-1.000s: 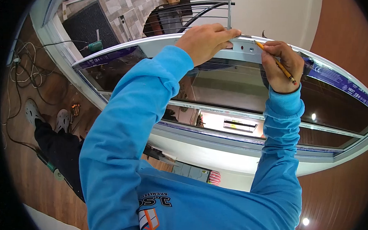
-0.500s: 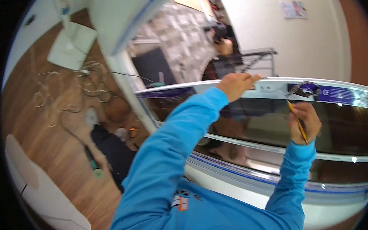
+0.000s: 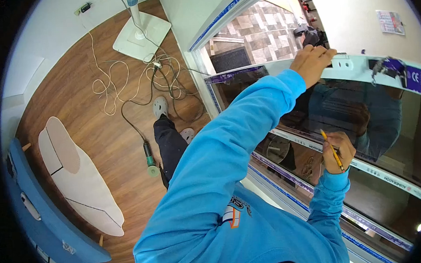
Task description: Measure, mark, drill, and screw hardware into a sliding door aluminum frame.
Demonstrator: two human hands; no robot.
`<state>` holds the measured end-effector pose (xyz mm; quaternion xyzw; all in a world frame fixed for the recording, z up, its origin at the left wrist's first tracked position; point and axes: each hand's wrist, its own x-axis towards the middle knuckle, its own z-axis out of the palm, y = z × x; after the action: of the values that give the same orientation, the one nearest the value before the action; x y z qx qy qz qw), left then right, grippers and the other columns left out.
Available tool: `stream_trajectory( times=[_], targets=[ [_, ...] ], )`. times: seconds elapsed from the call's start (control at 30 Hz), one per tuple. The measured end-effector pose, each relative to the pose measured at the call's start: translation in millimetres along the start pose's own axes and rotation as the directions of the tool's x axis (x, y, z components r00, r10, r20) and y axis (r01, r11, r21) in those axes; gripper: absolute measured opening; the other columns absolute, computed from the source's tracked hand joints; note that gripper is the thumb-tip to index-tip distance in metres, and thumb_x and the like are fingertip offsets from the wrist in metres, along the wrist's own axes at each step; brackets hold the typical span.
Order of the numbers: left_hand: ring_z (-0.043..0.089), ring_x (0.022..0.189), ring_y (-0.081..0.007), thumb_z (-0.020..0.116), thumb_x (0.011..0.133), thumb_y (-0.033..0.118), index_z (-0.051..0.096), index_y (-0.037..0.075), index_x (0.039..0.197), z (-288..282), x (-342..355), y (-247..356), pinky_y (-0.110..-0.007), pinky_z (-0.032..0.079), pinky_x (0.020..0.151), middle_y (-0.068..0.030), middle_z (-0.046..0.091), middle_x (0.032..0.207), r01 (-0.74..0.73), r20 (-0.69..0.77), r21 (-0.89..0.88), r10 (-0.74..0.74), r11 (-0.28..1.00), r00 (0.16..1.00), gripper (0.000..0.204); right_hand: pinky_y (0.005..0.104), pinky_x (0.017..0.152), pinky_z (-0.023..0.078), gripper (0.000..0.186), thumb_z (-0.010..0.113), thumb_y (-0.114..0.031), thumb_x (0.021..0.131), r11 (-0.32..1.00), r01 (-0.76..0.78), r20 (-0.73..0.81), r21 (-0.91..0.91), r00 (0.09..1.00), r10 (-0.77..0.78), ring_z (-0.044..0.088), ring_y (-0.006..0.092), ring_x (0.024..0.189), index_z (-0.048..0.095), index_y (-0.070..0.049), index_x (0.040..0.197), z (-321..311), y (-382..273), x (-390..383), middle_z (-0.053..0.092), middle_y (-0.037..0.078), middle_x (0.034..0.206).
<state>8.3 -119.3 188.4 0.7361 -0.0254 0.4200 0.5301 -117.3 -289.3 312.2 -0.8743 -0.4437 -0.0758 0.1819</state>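
My left hand (image 3: 311,61) grips the white top rail (image 3: 358,72) of a dark glazed door panel (image 3: 402,118), its fingers curled over the edge. A fitting with slots (image 3: 344,64) is beside it, and crumpled purple protective film (image 3: 390,68) hangs farther right. My right hand (image 3: 338,151) is closed on a yellow pencil (image 3: 332,148), held lower over the glass, away from the rail. Purple and white protective strips run along the lower rails.
On the wooden floor (image 3: 117,145) lie tangled cables (image 3: 112,84), a green angle grinder (image 3: 150,163) and a pale mat (image 3: 81,189). A white pedestal base (image 3: 126,41) stands by the wall. A blue sofa (image 3: 45,218) is at lower left; my shoes (image 3: 160,105) are beside the panel.
My right hand with the pencil has come down from the top rail to over the glass. My left hand stays on the rail. The view has swung left, showing more floor.
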Motion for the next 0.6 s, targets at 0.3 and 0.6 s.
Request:
stream_trajectory(
  times=[0.3, 0.6],
  targets=[
    [0.051, 0.076, -0.0247, 0.053, 0.077, 0.007, 0.053, 0.005, 0.123, -10.1, 4.0, -3.0, -0.034, 0.045, 0.070, -0.0093, 0.056, 0.105, -0.083, 0.139, -0.106, 0.097, 0.991, 0.986, 0.046, 0.0396, 0.076, 0.050, 0.021, 0.066, -0.009, 0.070, 0.901, -0.247, 0.579, 0.356, 0.816, -0.005, 0.062, 0.0351, 0.085, 0.064, -0.001, 0.090, 157.4, 22.0, 61.0, 0.064, 0.020, 0.092],
    [0.056, 0.099, -0.0360, 0.055, 0.074, -0.001, 0.045, -0.001, 0.128, -3.8, -28.7, -40.5, -0.040, 0.046, 0.089, -0.0177, 0.053, 0.120, 0.162, 0.422, -0.558, 0.111, 0.814, 0.900, 0.056, 0.0421, 0.088, 0.046, 0.028, 0.062, -0.024, 0.085, 0.516, -0.814, 0.820, 0.266, 0.473, 0.323, 0.059, 0.0304, 0.099, 0.064, -0.001, 0.101, 312.9, 51.5, 23.6, 0.062, 0.021, 0.103]
  ],
)
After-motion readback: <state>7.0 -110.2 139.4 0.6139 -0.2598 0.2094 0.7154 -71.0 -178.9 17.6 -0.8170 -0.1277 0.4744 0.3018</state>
